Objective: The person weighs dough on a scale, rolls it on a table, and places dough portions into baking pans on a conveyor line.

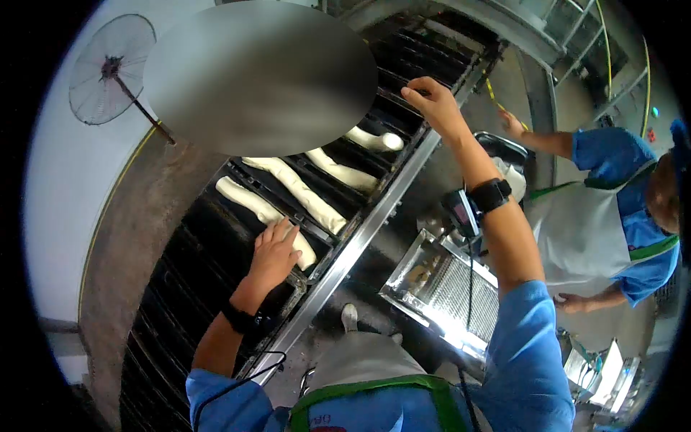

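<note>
My left hand (pixel 276 250) lies with fingers stretched out across a long pale roll that looks like dough (pixel 246 199), touching its middle. That roll rests in a dark slatted trough of the conveyor (pixel 173 284). Beside it lies a second, lumpier roll (pixel 295 189), then a third (pixel 342 169) and a fourth (pixel 391 142), each in its own slot. The upper ends of some rolls are cut off by a large blurred patch. My right hand (pixel 435 106) is raised over the conveyor's far part, its fingers curled together; whatever may be in them is hidden.
A metal rail (pixel 360 230) edges the conveyor. To the right stand a perforated metal tray (pixel 461 295) and a co-worker in a pale apron (pixel 579 230), one arm reaching toward the conveyor. A round fan (pixel 111 68) stands at left. Cables hang along both my arms.
</note>
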The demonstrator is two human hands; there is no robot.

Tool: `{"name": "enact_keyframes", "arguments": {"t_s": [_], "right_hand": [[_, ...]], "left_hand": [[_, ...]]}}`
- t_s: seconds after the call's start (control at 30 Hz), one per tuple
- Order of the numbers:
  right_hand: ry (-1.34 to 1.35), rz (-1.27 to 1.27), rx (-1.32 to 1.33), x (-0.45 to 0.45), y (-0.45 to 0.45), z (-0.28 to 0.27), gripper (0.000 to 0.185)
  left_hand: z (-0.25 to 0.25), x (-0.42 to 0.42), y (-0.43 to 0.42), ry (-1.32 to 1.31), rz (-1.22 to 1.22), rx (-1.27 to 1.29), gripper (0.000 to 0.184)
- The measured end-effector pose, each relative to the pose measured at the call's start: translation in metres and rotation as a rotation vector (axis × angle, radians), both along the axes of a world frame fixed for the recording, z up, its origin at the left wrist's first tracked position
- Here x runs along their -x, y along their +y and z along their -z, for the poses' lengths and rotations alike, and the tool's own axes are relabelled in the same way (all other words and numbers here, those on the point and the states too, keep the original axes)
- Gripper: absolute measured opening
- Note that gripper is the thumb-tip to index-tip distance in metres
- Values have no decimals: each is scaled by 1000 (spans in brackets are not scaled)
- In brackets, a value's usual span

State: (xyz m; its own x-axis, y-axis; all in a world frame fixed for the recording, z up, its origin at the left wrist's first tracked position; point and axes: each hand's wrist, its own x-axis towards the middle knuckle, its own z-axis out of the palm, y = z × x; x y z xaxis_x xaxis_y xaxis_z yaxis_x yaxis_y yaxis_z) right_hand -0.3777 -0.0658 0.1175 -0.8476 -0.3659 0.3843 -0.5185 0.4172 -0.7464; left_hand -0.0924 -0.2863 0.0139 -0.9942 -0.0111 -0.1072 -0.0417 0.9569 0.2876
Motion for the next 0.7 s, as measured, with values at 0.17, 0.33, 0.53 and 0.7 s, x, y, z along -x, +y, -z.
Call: {"name": "enact_keyframes", "arguments": {"t_s": [0.17,0.33,0.53,0.7], "right_hand": [[-161,-118,-33,-43,95,40,27],[-354,-65,-332,-142,219,114,17],[-720,212,-192,-279,313,119,13],[-951,604,-48,-357,356,106,14]], "left_hand": [[-3,52,14,57,104,88,43],[12,165,47,288,164,183,34],[19,308,75,-98,301,160,24],[12,305,79,-189,429,373,24]]}}
